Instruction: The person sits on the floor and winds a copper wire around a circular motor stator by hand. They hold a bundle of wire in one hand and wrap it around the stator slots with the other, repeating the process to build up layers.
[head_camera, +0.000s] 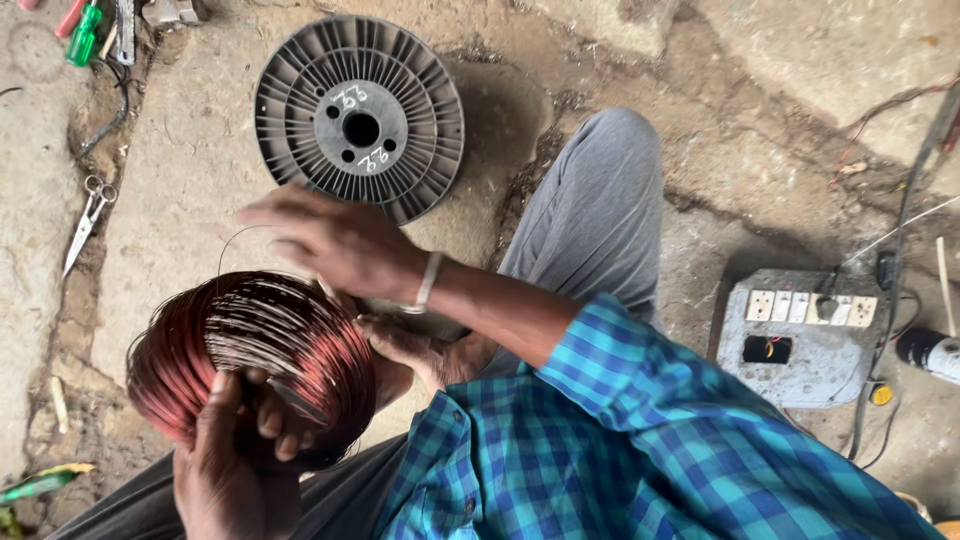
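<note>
Copper-red enamelled wire is sitting wound into a thick coil (245, 355) at the lower left of the head view, over the person's lap and just above the bare concrete floor (200, 110). The left hand (225, 465) is gripping the coil from below, its fingers closed around the bundle of strands. The right hand (335, 240) is reaching across above the coil, blurred with motion; its fingers are looking loosely curled together, though whether they are pinching the thin loose strand (232, 240) arching up beside them I cannot tell. A third hand (415, 350) is pressing against the coil's right side, half hidden under the forearm, so whose it is stays unclear.

Judging by the many turns already gathered, the winding is looking well advanced, while the free strand suggests the end is not yet secured; nothing is binding the coil.

Beyond the hands, a grey plastic wire spool (360, 118) is lying flat on the floor near the top edge, seemingly bare of wire. Scissors (88, 220) are lying toward the left edge, a green-handled screwdriver (84, 35) in the top left corner, and a grey switch and socket board (800, 335) is resting near the right edge, beside the knee
</note>
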